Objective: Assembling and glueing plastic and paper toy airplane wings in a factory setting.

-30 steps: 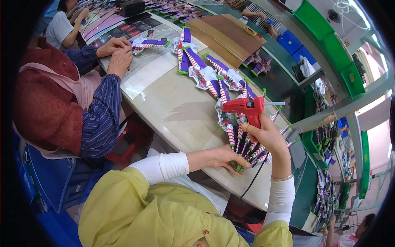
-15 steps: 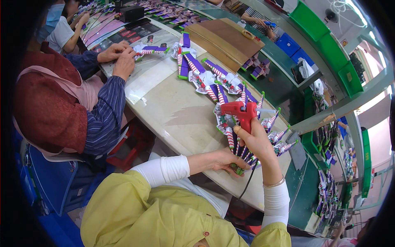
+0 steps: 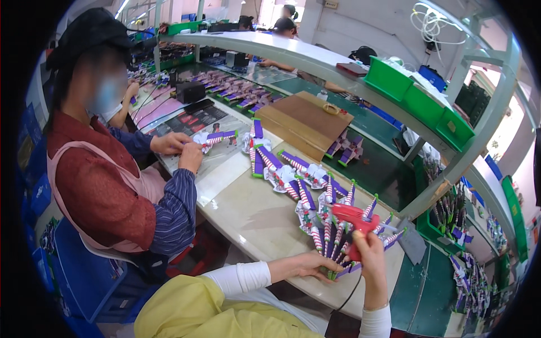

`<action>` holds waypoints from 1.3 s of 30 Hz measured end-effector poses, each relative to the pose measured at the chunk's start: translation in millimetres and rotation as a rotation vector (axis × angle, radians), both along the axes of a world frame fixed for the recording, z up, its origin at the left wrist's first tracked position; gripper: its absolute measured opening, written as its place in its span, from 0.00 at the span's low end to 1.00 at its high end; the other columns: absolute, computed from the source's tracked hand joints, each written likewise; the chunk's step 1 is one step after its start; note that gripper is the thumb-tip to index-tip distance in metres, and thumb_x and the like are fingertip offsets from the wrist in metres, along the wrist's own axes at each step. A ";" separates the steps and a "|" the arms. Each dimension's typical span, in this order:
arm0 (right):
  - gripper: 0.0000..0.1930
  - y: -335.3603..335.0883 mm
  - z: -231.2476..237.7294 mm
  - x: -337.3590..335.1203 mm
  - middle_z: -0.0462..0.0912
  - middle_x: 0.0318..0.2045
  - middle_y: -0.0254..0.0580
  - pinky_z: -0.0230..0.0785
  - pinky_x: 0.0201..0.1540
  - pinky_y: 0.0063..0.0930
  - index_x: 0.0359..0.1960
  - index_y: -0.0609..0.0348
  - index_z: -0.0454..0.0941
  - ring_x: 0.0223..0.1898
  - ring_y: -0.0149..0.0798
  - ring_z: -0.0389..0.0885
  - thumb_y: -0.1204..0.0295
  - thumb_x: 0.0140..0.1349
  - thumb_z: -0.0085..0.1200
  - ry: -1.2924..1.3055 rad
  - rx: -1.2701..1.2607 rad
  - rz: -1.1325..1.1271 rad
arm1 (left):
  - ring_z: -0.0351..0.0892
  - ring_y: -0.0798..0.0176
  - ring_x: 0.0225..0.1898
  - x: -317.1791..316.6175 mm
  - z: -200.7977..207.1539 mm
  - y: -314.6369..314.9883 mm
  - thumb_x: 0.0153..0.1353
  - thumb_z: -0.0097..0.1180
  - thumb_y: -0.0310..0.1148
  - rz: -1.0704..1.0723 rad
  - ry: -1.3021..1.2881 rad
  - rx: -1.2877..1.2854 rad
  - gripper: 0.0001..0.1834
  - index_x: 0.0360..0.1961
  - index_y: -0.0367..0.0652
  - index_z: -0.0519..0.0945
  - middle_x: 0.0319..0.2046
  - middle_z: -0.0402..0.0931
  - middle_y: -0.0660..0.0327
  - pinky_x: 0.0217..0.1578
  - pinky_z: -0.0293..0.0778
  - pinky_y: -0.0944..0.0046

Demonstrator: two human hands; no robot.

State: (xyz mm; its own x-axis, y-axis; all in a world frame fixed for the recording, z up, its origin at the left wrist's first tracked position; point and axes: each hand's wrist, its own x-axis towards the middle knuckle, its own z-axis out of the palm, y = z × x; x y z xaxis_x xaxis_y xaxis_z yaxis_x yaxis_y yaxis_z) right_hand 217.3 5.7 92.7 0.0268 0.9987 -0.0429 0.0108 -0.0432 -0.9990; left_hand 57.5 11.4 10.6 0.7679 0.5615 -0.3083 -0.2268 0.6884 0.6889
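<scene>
My right hand (image 3: 369, 252) is closed round the handle of a red glue gun (image 3: 355, 216), whose nozzle points left over a cluster of figures. A translucent glue stick shows at its back. Below it, my left hand (image 3: 313, 266) grips the near ends of a fanned bunch of striped legs (image 3: 332, 242), its fingers partly hidden by them. The figures have white bodies, red-and-white striped legs, purple parts and green tips. More of these figures (image 3: 277, 173) run in a line up the table to the far left.
At left, a co-worker (image 3: 101, 191) handles a similar figure (image 3: 214, 138). A brown cardboard box (image 3: 304, 125) stands beyond the line of figures. Green bins (image 3: 389, 79) sit on the shelf above. A grey pad (image 3: 413, 245) lies right of the cluster. A black cord (image 3: 350, 294) trails from the glue gun.
The view has tilted up, showing more of the shelf and room. My right hand has brought the glue gun slightly lower and rightward over the figures. My left hand keeps its grip.
</scene>
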 end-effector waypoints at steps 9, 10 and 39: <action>0.22 21.4 -75.4 177.7 0.75 0.26 0.37 0.77 0.29 0.32 0.36 0.64 0.74 0.22 0.34 0.76 0.53 0.69 0.50 0.377 0.193 -0.895 | 0.82 0.46 0.45 -2.0 -6.6 9.9 0.59 0.62 0.26 -0.007 0.112 -0.071 0.16 0.48 0.31 0.76 0.42 0.80 0.50 0.47 0.81 0.49; 0.22 32.3 -89.6 193.5 0.74 0.25 0.36 0.78 0.29 0.34 0.36 0.65 0.74 0.22 0.35 0.75 0.53 0.69 0.50 0.404 0.187 -0.958 | 0.82 0.44 0.46 -3.2 -9.1 10.6 0.60 0.61 0.25 0.000 0.117 -0.093 0.15 0.46 0.30 0.76 0.42 0.80 0.48 0.48 0.80 0.48; 0.25 -27.5 -86.8 -39.4 0.82 0.41 0.41 0.75 0.44 0.29 0.49 0.65 0.74 0.39 0.32 0.82 0.82 0.46 0.67 0.299 0.101 -0.516 | 0.77 0.61 0.52 -27.8 -18.1 -3.0 0.68 0.53 0.40 0.192 -0.222 -0.223 0.20 0.57 0.44 0.72 0.51 0.77 0.60 0.57 0.71 0.50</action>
